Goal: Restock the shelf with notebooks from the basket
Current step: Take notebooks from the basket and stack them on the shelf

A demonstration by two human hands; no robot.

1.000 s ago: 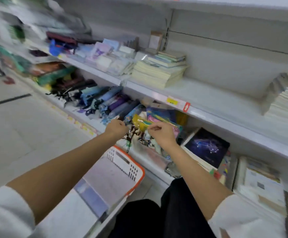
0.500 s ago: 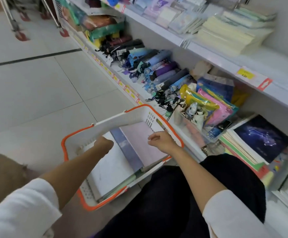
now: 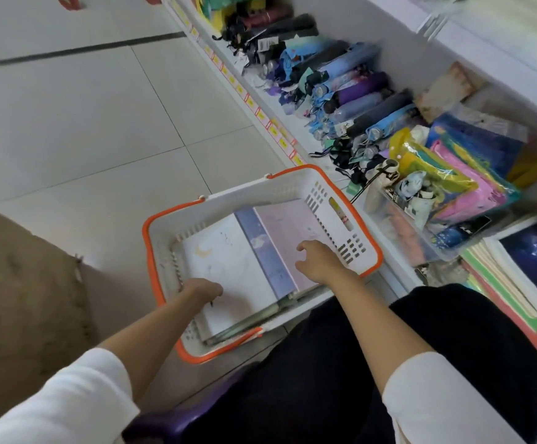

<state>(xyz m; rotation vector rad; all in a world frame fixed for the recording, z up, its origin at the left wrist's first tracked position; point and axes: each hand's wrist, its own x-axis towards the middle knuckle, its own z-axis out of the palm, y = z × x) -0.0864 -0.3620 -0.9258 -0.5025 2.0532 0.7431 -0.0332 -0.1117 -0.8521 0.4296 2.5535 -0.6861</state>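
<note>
A white basket with an orange rim (image 3: 296, 174) stands on the floor beside the low shelf. Inside lie a white notebook with a yellow moon (image 3: 225, 261) on the left and a pale pink notebook with a purple spine (image 3: 289, 225) on the right, on top of more notebooks. My left hand (image 3: 201, 291) is down at the near left edge of the white notebook, fingers curled; its grip is hidden. My right hand (image 3: 317, 261) hovers over the pink notebook with fingers loosely spread, holding nothing.
The low shelf (image 3: 260, 104) to the right carries several folded umbrellas (image 3: 353, 97), colourful plastic pouches (image 3: 453, 174) and a stack of notebooks with a dark starry cover (image 3: 536, 257). Tiled floor lies to the left, with a brown mat (image 3: 20, 283) at the near left.
My view has dropped from the shelf to the basket. Both hands left the pouches on the shelf and came down into the basket onto the notebooks.
</note>
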